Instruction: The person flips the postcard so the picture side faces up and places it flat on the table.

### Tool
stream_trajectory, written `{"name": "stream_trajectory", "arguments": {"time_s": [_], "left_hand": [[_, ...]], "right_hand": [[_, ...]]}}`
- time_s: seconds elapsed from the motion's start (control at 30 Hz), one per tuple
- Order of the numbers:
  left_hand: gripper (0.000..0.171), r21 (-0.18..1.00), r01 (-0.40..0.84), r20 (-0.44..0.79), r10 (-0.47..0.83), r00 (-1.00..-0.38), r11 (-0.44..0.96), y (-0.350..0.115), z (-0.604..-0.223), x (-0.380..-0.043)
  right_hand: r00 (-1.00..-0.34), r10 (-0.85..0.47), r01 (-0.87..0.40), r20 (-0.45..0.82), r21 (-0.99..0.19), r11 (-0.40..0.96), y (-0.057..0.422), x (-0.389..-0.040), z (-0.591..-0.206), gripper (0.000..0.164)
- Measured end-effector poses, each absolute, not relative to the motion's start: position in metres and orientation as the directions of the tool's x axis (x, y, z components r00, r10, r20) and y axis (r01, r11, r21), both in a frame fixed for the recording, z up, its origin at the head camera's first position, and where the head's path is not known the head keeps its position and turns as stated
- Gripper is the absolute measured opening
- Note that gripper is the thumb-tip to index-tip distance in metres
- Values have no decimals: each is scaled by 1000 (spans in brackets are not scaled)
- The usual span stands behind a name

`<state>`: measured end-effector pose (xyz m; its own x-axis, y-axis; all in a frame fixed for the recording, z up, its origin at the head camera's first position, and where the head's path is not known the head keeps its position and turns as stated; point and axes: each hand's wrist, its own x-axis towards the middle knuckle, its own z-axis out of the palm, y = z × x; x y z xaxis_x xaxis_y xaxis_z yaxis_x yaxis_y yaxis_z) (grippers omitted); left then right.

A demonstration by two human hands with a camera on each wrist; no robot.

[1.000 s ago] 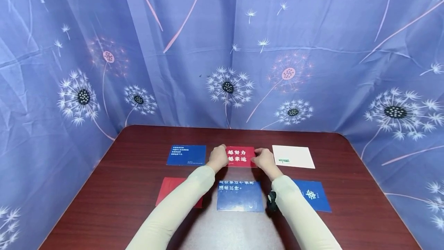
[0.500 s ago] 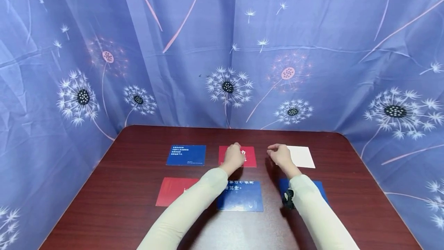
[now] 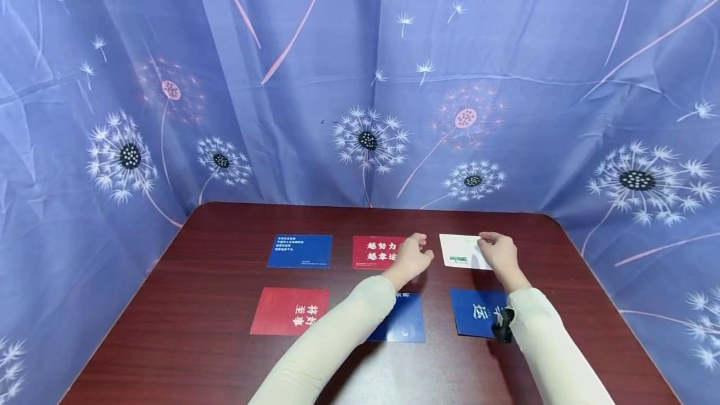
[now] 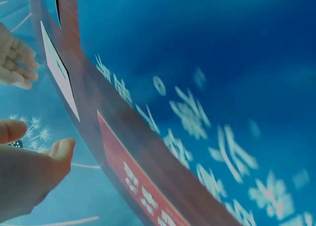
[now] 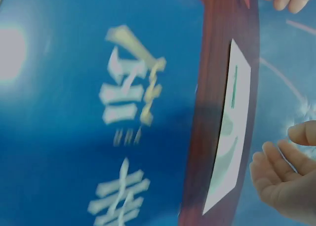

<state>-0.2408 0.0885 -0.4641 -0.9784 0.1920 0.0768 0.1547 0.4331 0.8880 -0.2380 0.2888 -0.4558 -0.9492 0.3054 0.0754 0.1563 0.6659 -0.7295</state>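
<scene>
My left hand (image 3: pixel 412 261) hovers over the right end of the red card (image 3: pixel 373 252) with white lettering, close to the white card (image 3: pixel 457 250) with a small green print. Nothing is between its parted thumb and fingers (image 4: pixel 61 152). Over the white card's right end is my right hand (image 3: pixel 499 257), loosely curved and holding nothing in the right wrist view. A blue card (image 3: pixel 471 314) lies below it, partly hidden by the right forearm. The left forearm covers part of the front middle blue card (image 3: pixel 409 320).
Another blue card (image 3: pixel 300 250) lies at the back left of the brown table (image 3: pixel 185 305), with a red card (image 3: pixel 278 311) in front of it. A blue dandelion-print curtain (image 3: pixel 304 142) rises behind the table. A black object (image 3: pixel 503 325) sits at the right wrist.
Both hands have moved right. The left has gone from the back red card's left edge across to its right end; the right has left that card for the white card's right end.
</scene>
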Motion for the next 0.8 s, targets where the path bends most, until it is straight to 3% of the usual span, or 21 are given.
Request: {"name": "stream_trajectory", "arguments": {"time_s": [0.4,0.8], "left_hand": [[56,981,-129,-160,230,-960,142,118,-481,-246],[58,981,-171,-187,242,-952,86,136,-489,-246]], "right_hand": [[-942,324,276,-86,-746,607,328,-228,-465,55],[-939,324,300,-113,-728,617,330,-223,-467,55]]}}
